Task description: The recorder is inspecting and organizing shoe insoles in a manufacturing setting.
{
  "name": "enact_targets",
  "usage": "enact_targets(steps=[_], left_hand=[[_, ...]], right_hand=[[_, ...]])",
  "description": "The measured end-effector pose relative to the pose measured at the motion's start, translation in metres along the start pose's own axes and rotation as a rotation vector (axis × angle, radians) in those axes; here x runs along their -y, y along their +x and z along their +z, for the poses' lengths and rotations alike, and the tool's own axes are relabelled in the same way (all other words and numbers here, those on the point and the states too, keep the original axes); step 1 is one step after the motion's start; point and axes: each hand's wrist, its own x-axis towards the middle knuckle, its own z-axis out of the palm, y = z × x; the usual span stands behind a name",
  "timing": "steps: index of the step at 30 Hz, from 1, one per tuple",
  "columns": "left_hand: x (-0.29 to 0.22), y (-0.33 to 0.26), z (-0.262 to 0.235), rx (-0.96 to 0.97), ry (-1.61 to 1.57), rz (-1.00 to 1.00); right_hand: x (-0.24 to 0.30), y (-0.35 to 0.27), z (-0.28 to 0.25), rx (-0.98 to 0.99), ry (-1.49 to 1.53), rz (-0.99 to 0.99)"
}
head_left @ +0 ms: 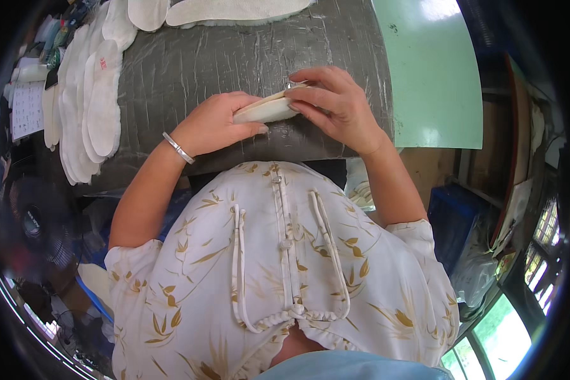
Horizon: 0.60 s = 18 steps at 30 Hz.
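Between my hands is a cream-white fleecy insole [269, 113], seen nearly edge-on above the dark grey work surface. It looks layered or folded; whether it is one piece or a pair I cannot tell. My left hand [216, 123] grips its left end, thumb along the near side and the other fingers mostly hidden behind. At the right end, my right hand [337, 109] pinches the edge with bent fingers and thumb. A silver bangle [178, 148] circles my left wrist.
Overlapping white insoles [103, 104] line the left edge of the grey work surface [190, 69], with further insoles [234, 9] along its far edge. A pale green board [434, 82] lies to the right. A dark fan [38, 218] stands at lower left, a blue crate [453, 218] at right.
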Motion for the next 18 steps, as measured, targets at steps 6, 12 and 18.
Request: enact_targets(steps=[6,12,18], left_hand=[[0.014,0.001,-0.003,-0.002,-0.189,0.071],[0.014,0.01,-0.001,-0.02,-0.21,0.126],[0.011,0.019,-0.011,0.002,-0.234,0.049]], right_hand=[[0.008,0.006,0.004,-0.021,-0.107,-0.089],[0.019,0.007,0.01,0.016,-0.212,-0.039],[0.021,0.006,0.01,0.057,-0.204,-0.051]])
